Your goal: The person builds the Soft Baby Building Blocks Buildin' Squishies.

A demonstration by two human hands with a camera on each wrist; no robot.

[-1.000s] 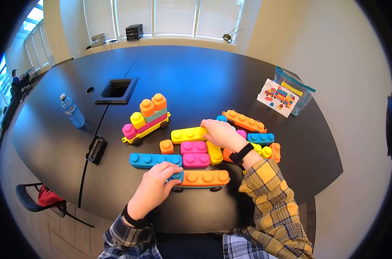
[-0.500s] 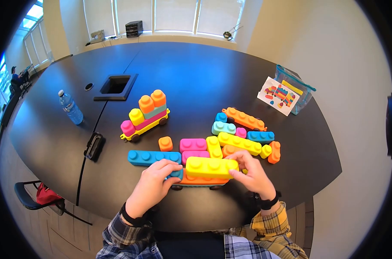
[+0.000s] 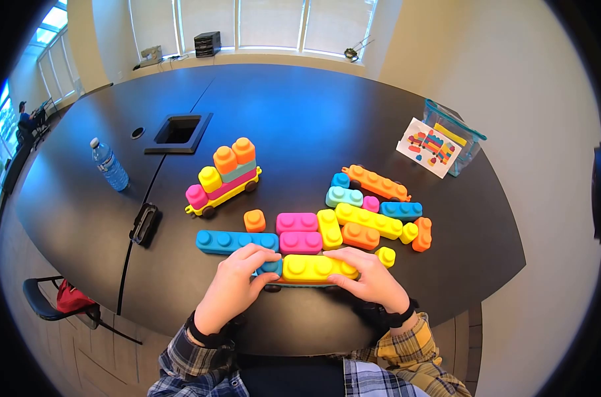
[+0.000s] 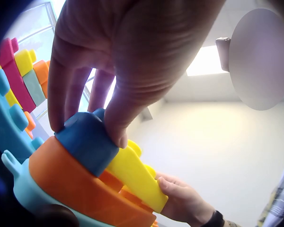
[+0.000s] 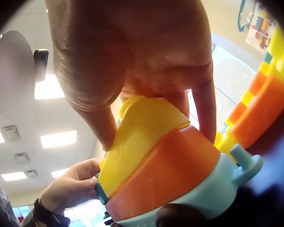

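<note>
We seem to be in an office or meeting room; a big dark worktop (image 3: 300, 106) has a recessed opening (image 3: 178, 134), with tall shaded windows (image 3: 267, 25) beyond; bright ceiling panels (image 5: 58, 139) hang overhead.

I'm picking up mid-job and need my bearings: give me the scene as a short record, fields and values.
left hand: pinches small blue block
right hand: grips long yellow block, beside the blue one
underneath both: orange block on teal wheeled base
yellow fit: orange studs show below it in left wrist view; fully pressed down, cannot tell
just beyond: long blue block, two pink blocks
farther left: stacked wagon
far right: picture card by clear case
</note>
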